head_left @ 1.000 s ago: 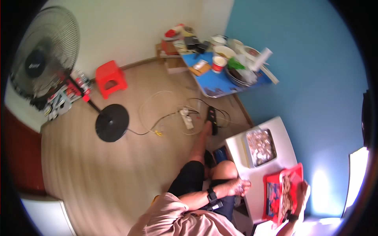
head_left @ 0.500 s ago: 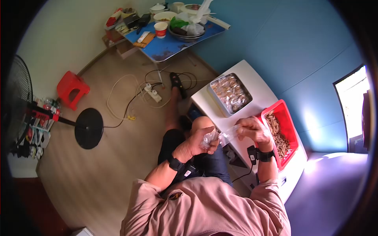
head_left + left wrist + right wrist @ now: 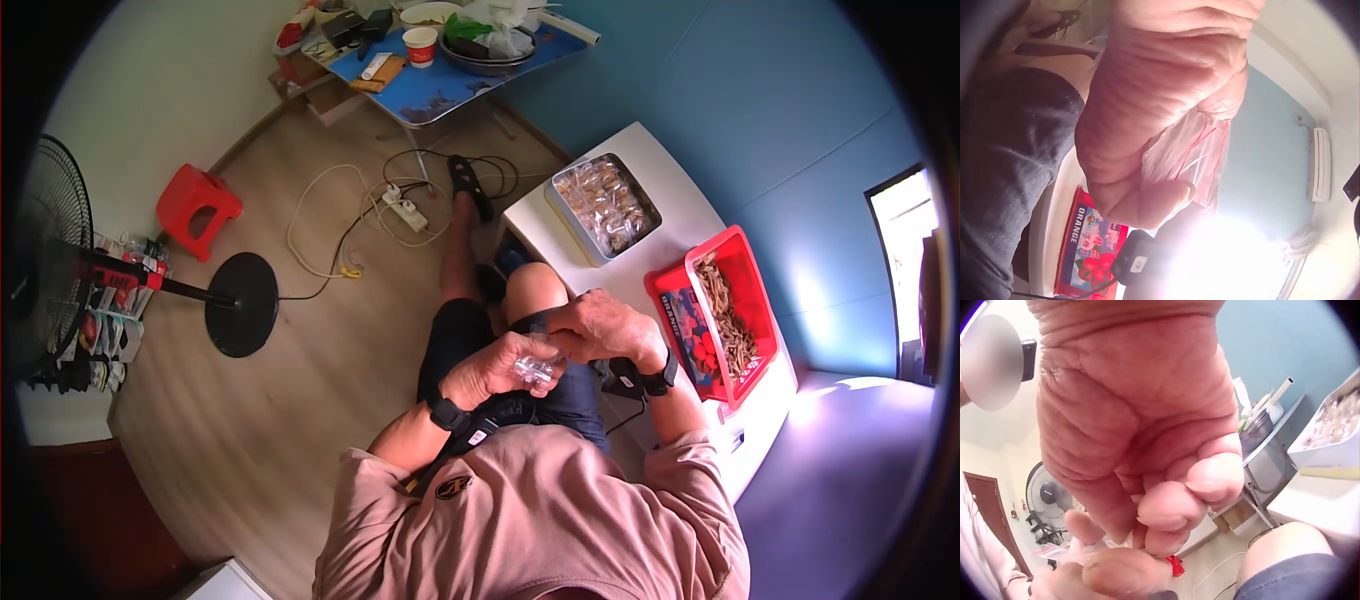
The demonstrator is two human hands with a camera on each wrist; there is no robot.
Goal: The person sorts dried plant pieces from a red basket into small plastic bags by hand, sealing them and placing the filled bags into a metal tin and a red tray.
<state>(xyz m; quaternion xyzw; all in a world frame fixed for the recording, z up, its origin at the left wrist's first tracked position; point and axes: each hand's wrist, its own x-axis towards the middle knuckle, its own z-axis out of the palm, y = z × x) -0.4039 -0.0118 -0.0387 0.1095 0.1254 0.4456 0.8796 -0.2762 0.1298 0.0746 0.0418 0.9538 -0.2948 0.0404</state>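
My left hand [image 3: 490,368] grips some small clear zip bags [image 3: 536,370]; their red seal lines show on the plastic [image 3: 1194,153] in the left wrist view. Right against it, my right hand [image 3: 605,325] has its fingers curled and pinches at the bags' edge, above my lap. In the right wrist view its fingertips [image 3: 1169,509] meet close over the left hand's thumb, hiding most of the plastic. A red basket [image 3: 762,285] of brown stick-like dried pieces [image 3: 728,325] stands to the right of the hands.
A white cabinet [image 3: 690,200] bears the basket and a metal tin [image 3: 572,228] full of small filled clear bags. Beyond are a blue table [image 3: 440,95] with bowls and a paper cup [image 3: 420,45], a power strip [image 3: 405,212], a red stool [image 3: 195,210] and a fan [image 3: 45,260].
My right hand has come from the red basket to the left hand. Half a second ago a clear bag stretched between the hands; now they are together. The head view has shifted.
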